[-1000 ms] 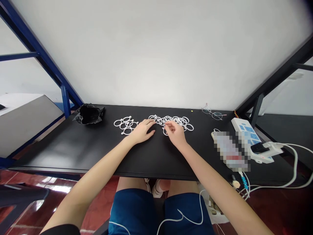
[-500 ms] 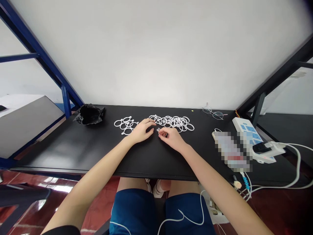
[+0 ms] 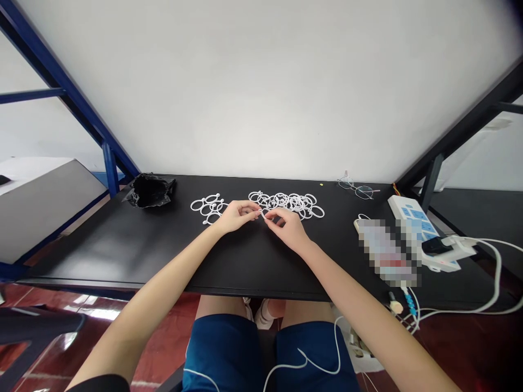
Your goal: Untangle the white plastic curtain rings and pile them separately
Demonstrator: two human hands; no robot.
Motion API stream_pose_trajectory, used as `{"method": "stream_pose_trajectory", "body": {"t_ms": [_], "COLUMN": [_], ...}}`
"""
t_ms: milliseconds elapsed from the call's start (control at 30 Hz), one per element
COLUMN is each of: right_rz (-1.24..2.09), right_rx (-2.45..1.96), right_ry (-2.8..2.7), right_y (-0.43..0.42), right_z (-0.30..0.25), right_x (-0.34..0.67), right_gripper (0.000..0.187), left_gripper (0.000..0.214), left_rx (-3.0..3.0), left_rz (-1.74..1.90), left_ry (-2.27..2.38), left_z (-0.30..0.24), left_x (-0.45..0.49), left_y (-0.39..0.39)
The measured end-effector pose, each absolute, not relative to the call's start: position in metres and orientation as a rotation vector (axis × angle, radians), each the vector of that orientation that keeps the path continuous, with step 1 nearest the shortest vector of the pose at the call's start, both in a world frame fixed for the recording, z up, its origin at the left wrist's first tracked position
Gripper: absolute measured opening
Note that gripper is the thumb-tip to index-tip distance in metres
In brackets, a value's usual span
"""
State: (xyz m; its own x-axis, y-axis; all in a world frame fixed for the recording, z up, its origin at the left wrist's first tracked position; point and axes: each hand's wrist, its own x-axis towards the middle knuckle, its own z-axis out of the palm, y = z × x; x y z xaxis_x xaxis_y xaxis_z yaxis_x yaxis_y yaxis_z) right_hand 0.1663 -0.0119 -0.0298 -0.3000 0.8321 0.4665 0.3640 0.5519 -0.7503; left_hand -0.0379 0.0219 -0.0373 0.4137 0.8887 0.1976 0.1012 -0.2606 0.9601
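Between the fingertips of both hands is a white ring point(image 3: 263, 214), partly hidden by the fingers. My left hand point(image 3: 239, 215) pinches its left side, and my right hand point(image 3: 286, 226) pinches it from the right. Just beyond my right hand lies a heap of overlapping white rings point(image 3: 300, 204), each seeming to carry a small knob. A smaller group of white rings point(image 3: 211, 208) rests by the back of my left hand, and my left hand covers part of it.
On the black table point(image 3: 253, 267), a crumpled black plastic bag point(image 3: 150, 190) sits open at the far left. Eyeglasses point(image 3: 359, 189) lie at the back right. Nearer on the right are a blurred-out phone point(image 3: 384, 250), a power strip point(image 3: 417, 218) and white cables point(image 3: 496, 272).
My left hand has closed in from open fingers to a pinch on the white ring. My right hand has kept its hold and barely moved; the ring now shows between both hands.
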Motion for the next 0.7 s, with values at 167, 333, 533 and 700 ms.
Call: {"method": "stream_pose_trajectory", "body": {"t_ms": [167, 333, 533, 700], "right_rz": [0.662, 1.083, 1.364, 1.424], "right_rx": [-1.041, -1.119, -1.055, -1.055], "right_ry": [-1.794, -1.687, -1.474, -1.421], "right_y": [-0.009, -0.008, -0.005, -0.005], "right_z": [-0.033, -0.035, -0.034, -0.034], "right_x": [0.167, 0.166, 0.164, 0.163], "right_gripper": [0.032, 0.039, 0.041, 0.038], "left_gripper": [0.034, 0.034, 0.034, 0.033], "left_rx": [1.591, 1.594, 1.591, 1.607], "left_rz": [0.971, 0.978, 0.961, 0.943], "left_ry": [0.864, 0.857, 0.852, 0.853], "left_z": [-0.034, -0.028, -0.026, -0.029], "left_x": [-0.036, -0.035, -0.036, -0.038], "left_y": [0.019, 0.016, 0.015, 0.017]}}
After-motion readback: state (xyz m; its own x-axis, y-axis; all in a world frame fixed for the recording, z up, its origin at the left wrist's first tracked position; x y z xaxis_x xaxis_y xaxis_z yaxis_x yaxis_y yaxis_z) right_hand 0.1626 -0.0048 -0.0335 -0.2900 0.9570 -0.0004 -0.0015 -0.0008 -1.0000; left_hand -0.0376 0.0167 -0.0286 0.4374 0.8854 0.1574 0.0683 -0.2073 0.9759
